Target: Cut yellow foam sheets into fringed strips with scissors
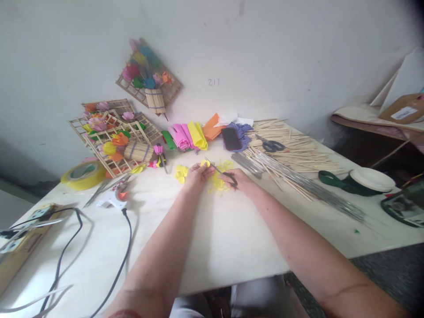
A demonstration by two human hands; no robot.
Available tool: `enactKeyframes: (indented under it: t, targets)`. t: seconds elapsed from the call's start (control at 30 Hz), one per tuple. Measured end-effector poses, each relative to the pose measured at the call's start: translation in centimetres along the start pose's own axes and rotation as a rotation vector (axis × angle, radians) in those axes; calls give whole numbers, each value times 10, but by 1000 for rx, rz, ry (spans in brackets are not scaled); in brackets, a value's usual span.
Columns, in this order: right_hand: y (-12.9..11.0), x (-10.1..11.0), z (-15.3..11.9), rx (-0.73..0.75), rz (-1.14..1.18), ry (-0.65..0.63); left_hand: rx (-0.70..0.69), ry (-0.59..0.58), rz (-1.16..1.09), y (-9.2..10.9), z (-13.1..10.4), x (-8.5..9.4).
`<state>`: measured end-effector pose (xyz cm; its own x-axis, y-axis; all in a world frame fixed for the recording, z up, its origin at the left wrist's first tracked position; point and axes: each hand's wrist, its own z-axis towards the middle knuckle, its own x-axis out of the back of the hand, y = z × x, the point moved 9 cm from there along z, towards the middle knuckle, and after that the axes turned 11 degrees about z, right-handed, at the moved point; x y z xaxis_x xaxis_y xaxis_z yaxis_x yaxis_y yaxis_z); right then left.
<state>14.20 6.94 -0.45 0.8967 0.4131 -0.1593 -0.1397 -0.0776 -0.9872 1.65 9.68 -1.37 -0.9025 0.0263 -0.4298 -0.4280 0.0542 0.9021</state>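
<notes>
My left hand [198, 174] pinches a small piece of yellow crepe paper [205, 163] at the middle of the white table. In my right hand [239, 179] is a pair of dark-handled scissors [228, 176], its blades pointing left toward that piece. Beneath and between both hands lie scattered yellow paper scraps [220, 181]. Just left of my left hand rests a small pile of cut yellow petals [180, 173]. Behind the hands stand rolls of pink crepe paper [181, 136] and yellow crepe paper [198, 135].
Bamboo sticks [298, 148], metal wires [308, 185], spare scissors [271, 145] and a phone [231, 138] lie to the right. At left are a glue gun [114, 197], its cord, a tape roll [84, 175], a power strip [31, 234] and stick frames with paper flowers [114, 137].
</notes>
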Motion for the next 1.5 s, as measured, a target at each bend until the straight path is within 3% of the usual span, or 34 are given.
enactKeyframes:
  t: [0.33,0.9,1.5]
  targets:
    - [6,2,4,-45,29,-3,8,-66,73,0,-4,-6]
    - [1,1,3,-15,34,5,-9,-69,62,3,-6,-8]
    - [1,-1,3,-2,7,-6,10,6,18,2,-3,-2]
